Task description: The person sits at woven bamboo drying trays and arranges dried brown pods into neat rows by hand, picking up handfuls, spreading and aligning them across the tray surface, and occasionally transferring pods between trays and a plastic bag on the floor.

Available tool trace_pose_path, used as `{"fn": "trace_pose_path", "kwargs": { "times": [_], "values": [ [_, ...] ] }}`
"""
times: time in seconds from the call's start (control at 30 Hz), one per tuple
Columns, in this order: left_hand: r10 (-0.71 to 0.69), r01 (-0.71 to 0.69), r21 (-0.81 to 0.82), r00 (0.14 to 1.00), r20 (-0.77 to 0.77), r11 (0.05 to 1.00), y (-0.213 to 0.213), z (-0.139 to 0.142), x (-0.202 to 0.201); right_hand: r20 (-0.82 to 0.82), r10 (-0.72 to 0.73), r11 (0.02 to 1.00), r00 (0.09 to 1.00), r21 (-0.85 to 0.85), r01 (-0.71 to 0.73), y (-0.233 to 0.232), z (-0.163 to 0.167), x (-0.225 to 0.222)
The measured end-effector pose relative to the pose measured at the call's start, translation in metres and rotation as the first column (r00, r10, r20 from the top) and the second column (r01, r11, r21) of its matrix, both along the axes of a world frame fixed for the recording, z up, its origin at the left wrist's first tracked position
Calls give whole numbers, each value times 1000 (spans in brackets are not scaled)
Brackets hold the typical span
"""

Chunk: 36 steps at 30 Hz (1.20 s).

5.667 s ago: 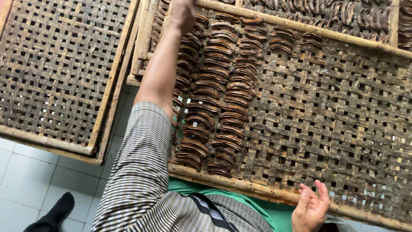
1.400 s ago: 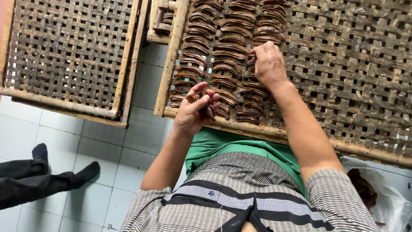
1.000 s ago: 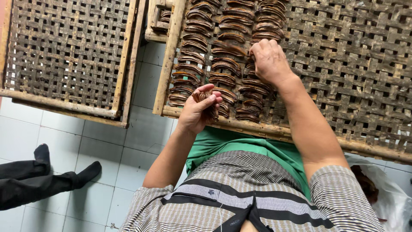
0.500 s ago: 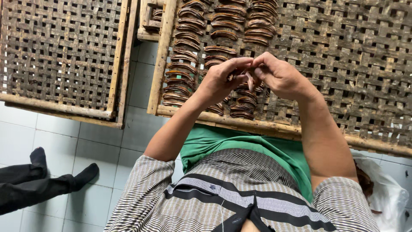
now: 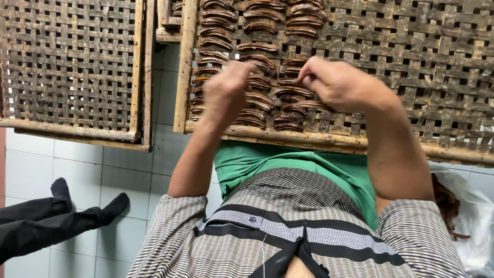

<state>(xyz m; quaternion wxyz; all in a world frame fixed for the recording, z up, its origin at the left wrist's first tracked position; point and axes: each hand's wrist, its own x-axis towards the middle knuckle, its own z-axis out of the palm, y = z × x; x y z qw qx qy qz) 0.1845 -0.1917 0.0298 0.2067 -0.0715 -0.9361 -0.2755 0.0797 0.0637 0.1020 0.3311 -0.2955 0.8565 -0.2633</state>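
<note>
Pale floor tiles [image 5: 103, 170] lie beneath two woven bamboo drying trays, seen from a head-worn camera looking down. On the nearer tray [image 5: 422, 67], dark curved strips [image 5: 257, 56] (brown, crescent-shaped, perhaps dried fruit or bark; the kind cannot be told) lie in close overlapping columns near its lower left corner, spaced so that the open weave shows between rows, which would let air pass around them.

Both of the person's hands hover just above those strips, near the tray's wooden front rail [image 5: 288, 135]. Motion blur softens the left hand [image 5: 226, 90], whose fingers look curled downward; whether it pinches a strip cannot be told. Fingers of the right hand [image 5: 339, 82] are drawn together toward the thumb, seemingly nipping something small, though the thing itself is hidden behind the knuckles.

Below the rail show a green garment [image 5: 267, 159] and a striped checked shirt [image 5: 288, 231]. Left of this tray sits a second tray [image 5: 67, 62], its weave bare in view. Another person's dark-socked feet [image 5: 67, 206] stretch in from the left edge. At right, a white plastic bag [image 5: 473, 216] holds more dark pieces, cut off by the frame.
</note>
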Motion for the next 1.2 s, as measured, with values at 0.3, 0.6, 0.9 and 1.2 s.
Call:
{"fn": "trace_pose_path", "kwargs": {
  "times": [0.3, 0.6, 0.9, 1.2],
  "values": [
    [-348, -176, 968, 932, 106, -176, -57, -31, 25, 617, -531, 414, 581, -409, 813, 84, -87, -24],
    [-670, -558, 692, 728, 143, -458, 89, -68, 12, 932, -131, -4, 338, -342, 940, 61, -82, 15],
    [-532, -395, 799, 839, 113, -453, 117, -68, -1, 884, -200, 109, 423, -409, 906, 23, -98, 64],
    [164, 6, 937, 985, 55, -348, 32, -56, -42, 644, -352, 12, 679, -723, 691, 30, -108, 32]
  ]
}}
